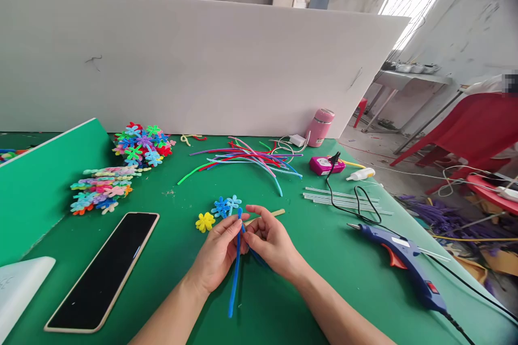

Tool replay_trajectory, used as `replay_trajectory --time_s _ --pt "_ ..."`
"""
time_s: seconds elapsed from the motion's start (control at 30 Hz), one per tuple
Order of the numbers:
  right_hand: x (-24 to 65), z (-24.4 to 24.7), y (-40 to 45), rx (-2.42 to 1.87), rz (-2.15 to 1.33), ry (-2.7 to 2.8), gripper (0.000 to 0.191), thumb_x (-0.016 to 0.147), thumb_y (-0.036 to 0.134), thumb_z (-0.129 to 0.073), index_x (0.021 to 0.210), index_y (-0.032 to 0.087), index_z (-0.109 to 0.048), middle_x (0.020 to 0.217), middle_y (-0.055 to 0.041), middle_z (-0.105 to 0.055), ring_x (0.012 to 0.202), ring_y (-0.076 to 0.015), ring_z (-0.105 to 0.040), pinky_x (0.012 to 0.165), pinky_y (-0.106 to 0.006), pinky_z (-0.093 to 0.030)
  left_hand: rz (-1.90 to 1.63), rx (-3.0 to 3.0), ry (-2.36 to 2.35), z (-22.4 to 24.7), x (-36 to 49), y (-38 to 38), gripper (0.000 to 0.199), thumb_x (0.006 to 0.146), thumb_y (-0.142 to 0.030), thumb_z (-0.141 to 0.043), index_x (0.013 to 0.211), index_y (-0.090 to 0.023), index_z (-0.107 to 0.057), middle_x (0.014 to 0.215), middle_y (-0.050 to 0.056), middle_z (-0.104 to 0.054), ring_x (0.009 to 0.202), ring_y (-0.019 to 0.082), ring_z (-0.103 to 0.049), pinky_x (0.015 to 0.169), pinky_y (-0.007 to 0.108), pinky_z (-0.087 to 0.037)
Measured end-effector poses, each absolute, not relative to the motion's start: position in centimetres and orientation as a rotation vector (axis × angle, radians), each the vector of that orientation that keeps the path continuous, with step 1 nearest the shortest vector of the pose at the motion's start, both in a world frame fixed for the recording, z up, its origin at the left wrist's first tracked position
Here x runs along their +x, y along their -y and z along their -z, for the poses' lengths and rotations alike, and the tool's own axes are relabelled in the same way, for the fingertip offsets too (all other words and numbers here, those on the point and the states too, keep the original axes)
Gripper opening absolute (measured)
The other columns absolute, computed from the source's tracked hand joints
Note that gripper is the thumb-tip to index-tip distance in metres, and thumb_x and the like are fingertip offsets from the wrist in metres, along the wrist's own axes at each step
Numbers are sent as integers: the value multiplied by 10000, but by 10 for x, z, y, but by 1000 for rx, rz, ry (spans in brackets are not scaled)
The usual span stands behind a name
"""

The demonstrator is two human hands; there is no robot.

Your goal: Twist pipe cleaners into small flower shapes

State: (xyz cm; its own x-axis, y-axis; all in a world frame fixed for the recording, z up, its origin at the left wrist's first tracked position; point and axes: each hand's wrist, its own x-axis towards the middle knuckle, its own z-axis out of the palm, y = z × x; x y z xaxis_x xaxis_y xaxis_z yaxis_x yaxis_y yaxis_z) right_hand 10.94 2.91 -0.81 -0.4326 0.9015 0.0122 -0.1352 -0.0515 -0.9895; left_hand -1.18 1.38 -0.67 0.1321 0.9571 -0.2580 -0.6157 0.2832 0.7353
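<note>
A blue pipe cleaner (234, 280) is pinched between my two hands over the green table, its long end hanging down toward me. My left hand (218, 250) grips it near its upper end with thumb and fingers. My right hand (273, 240) holds another stretch of it close by, thumb and fingers closed; a dark blue part runs beneath this hand. Just beyond my fingers lie a yellow flower (205, 222), a blue flower (220, 207) and a light blue flower (233, 203). A thin pale stick (277, 213) pokes out behind my right hand.
Loose pipe cleaners (246, 160) lie at the back, with flower piles (141, 145) to their left. A phone (105, 272) rests at left. On the right are a glue gun (404, 253) with its cord, glue sticks (343, 199), a white bottle (361, 174) and a pink flask (321, 128).
</note>
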Motion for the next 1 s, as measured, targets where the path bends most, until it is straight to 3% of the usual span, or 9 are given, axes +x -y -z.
replay_trajectory --time_s 0.2,0.33,0.47,0.73,0.9,1.0 --pt "119 1 -36 -890 -1579 1378 373 730 341 -578 1030 152 -463 605 46 -511 579 -103 -521 544 -230 -371 -1180 608 -860 7 -14 -10 107 678 -245 -658 671 -140 -640 571 -15 -575 417 61 -460 419 191 -336" --pt "124 1 -39 -933 -1539 1397 276 722 410 -579 799 146 -547 630 18 -541 596 -100 -502 577 -233 -377 -1077 663 -854 6 -12 -6 136 683 -264 -650 645 -137 -621 552 -16 -546 409 68 -457 380 192 -320" --pt "122 4 -37 -993 -1466 1490 298 732 417 -555 604 155 -497 550 21 -513 521 -87 -446 505 -215 -348 -1034 756 -871 5 -8 -4 191 706 -283 -625 607 -123 -594 478 -35 -474 385 54 -412 376 183 -314" --pt "122 3 -34 -1094 -1436 1609 251 752 361 -513 611 165 -449 520 33 -452 480 -80 -403 446 -197 -316 -980 795 -959 7 -5 -3 256 697 -324 -622 561 -117 -556 430 -43 -454 319 32 -367 341 179 -232" --pt "123 6 -34 -1121 -1332 1664 253 780 346 -493 612 160 -463 530 38 -418 485 -77 -375 451 -201 -308 -1016 757 -924 8 -3 -2 286 710 -299 -611 507 -120 -522 461 -31 -479 335 34 -385 355 183 -257" --pt "123 7 -34 -1132 -1280 1620 239 791 373 -492 692 156 -513 571 24 -473 525 -94 -440 493 -213 -352 -1062 689 -890 8 -4 -2 220 722 -270 -604 566 -121 -565 484 -33 -488 356 37 -397 370 181 -276"
